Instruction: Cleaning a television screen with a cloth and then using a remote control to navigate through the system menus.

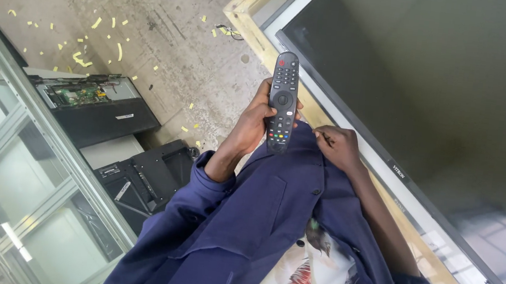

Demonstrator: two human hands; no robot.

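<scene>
A long black remote control with many small buttons and a round centre pad points away from me. My left hand grips its lower half, thumb near the round pad. My right hand is closed loosely next to the remote's lower end, resting against the edge of my blue jacket; whether it pinches the cloth is unclear. A large flat screen with a dark panel and white frame lies to the right on a pale wooden bench.
Concrete floor strewn with small yellow scraps. Opened electronic units with a green circuit board and a black casing lie at the left. A glass and metal frame fills the lower left.
</scene>
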